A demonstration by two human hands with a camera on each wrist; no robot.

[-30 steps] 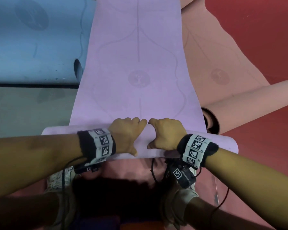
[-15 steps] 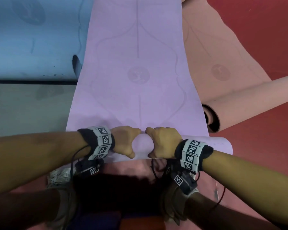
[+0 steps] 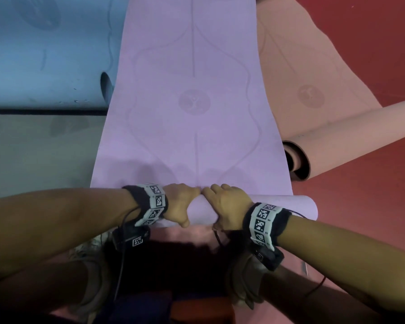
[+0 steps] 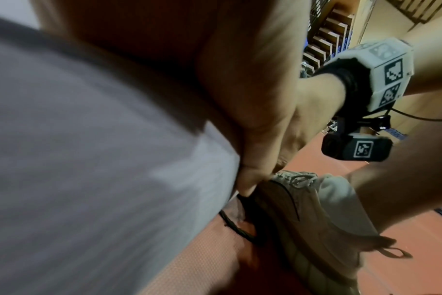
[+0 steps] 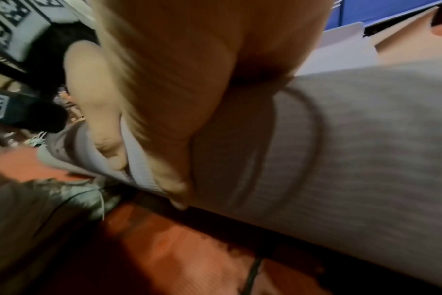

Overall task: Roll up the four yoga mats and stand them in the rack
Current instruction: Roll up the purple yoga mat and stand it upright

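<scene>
Both hands, left hand (image 3: 178, 205) and right hand (image 3: 225, 206), sit side by side, knuckles touching, fingers curled over the rolled near end of the lilac textured yoga mat (image 3: 192, 108), which lies on the red floor (image 3: 360, 202) between the blue mat (image 3: 45, 54) and the part-rolled peach mat (image 3: 351, 139)

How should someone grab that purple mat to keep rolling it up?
Probably from the near side, over the top of the rolled end of the purple yoga mat, as the left hand and right hand do: it's a long low tube, so spread hands would likely keep it even.
</scene>
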